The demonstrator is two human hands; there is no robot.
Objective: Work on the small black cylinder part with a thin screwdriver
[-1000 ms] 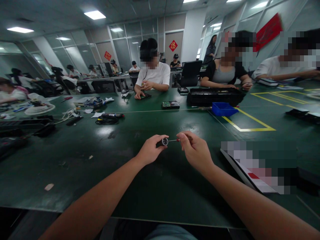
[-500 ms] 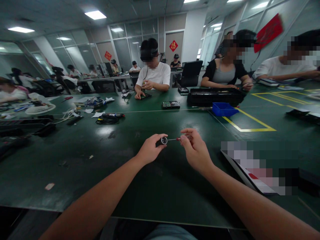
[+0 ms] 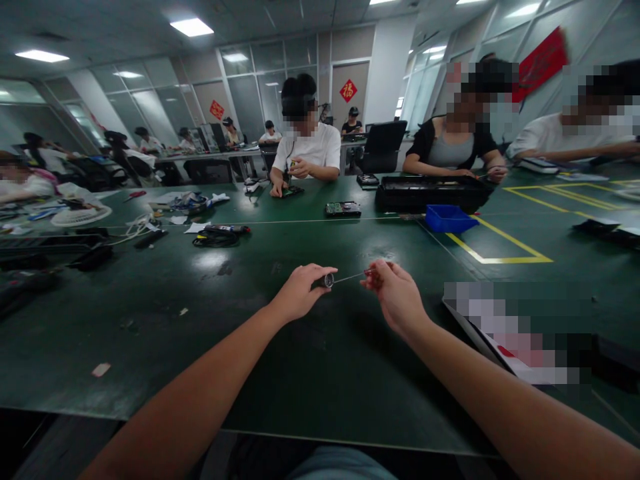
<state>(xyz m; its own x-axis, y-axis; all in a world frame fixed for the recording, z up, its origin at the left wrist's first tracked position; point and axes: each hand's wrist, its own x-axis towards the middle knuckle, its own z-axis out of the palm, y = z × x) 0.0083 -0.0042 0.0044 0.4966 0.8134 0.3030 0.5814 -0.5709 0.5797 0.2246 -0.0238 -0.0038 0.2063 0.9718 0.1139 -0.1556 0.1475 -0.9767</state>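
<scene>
My left hand [image 3: 299, 293] is closed around a small dark cylindrical part [image 3: 328, 280], whose round, light-rimmed open end faces right and toward me. What this part belongs to I cannot make out. In my right hand [image 3: 400, 293] is a screwdriver [image 3: 350, 276] with a thin metal shaft and a red handle mostly hidden by the fingers. The shaft points left, and its tip meets the round end of the cylinder. Both hands are raised above the green tabletop [image 3: 320, 380].
Right of my forearm lies a flat item with papers [image 3: 480, 340], partly pixelated. Beyond are a blue tray [image 3: 450, 219], a long black housing [image 3: 433, 193], a circuit-board device [image 3: 343, 209] and a black cable bundle [image 3: 221, 235]. Co-workers [image 3: 313, 150] sit across the table.
My right hand has rolled over and its fingers have closed further around the screwdriver's handle. The handle end has risen slightly, so the shaft slants more. The left hand stays nearly in place.
</scene>
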